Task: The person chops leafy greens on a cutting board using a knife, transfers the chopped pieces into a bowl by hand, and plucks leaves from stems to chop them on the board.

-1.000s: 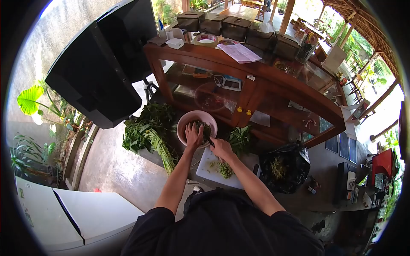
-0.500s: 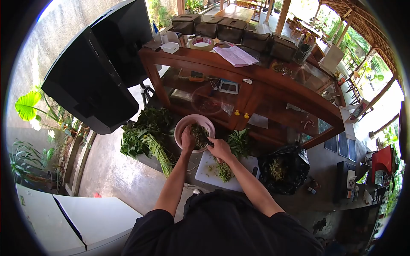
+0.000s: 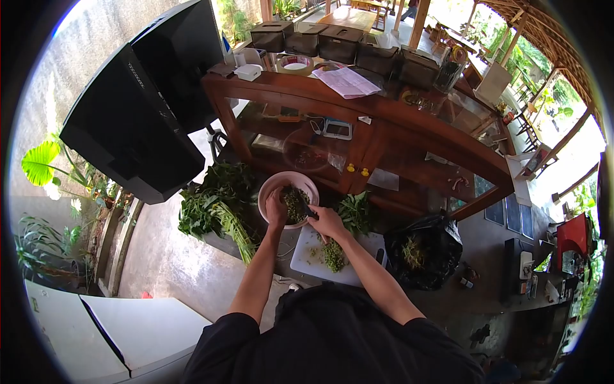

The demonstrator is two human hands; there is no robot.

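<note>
A pink bowl [image 3: 263, 191] holds chopped greens [image 3: 295, 203]. My left hand [image 3: 276, 210] is inside the bowl at its left side, fingers stretched along the greens and partly hidden. Over the bowl's right rim, my right hand [image 3: 326, 223] is closed on a dark knife [image 3: 311, 212], whose tip end reaches toward the greens. Below that hand lies a white cutting board [image 3: 304, 261] bearing a heap of cut green pieces [image 3: 334, 256]. Leafy stems [image 3: 231, 225] are piled left of the bowl, and another leafy bunch [image 3: 355, 212] lies to its right.
A black plastic bag [image 3: 441, 251] with plant scraps sits right of the board. Behind the bowl stands a wooden glass-fronted cabinet [image 3: 366, 144] with boxes and tape on top. Large black speakers [image 3: 131, 121] rise at the left, above a white fridge or freezer top [image 3: 147, 329].
The whole view has shifted slightly. My left fingers have straightened a little inside the bowl, while my right hand keeps the knife at the bowl's right rim.
</note>
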